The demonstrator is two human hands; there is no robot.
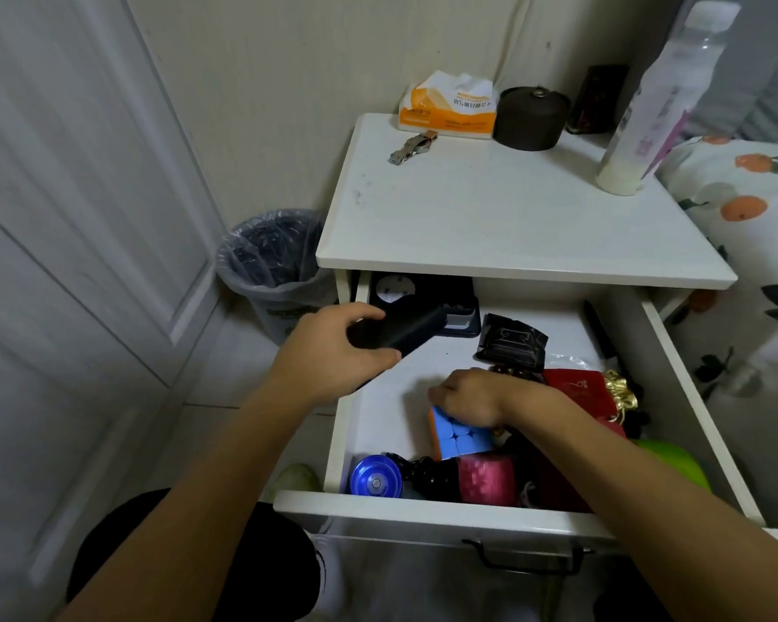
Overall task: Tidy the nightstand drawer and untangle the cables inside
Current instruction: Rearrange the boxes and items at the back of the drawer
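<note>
We are sorting the open nightstand drawer, pulled out below the white top. Our left hand is gripping a flat black case over the drawer's rear left corner, fingers curled round its edges. Our right hand is closing over the puzzle cube at the drawer's middle, fingertips hooked on its top. No cables are showing plainly; dark strands near the blue disc may be cords. We judge it best to be lifting the cube straight up, clearing space before teasing strands apart.
</note>
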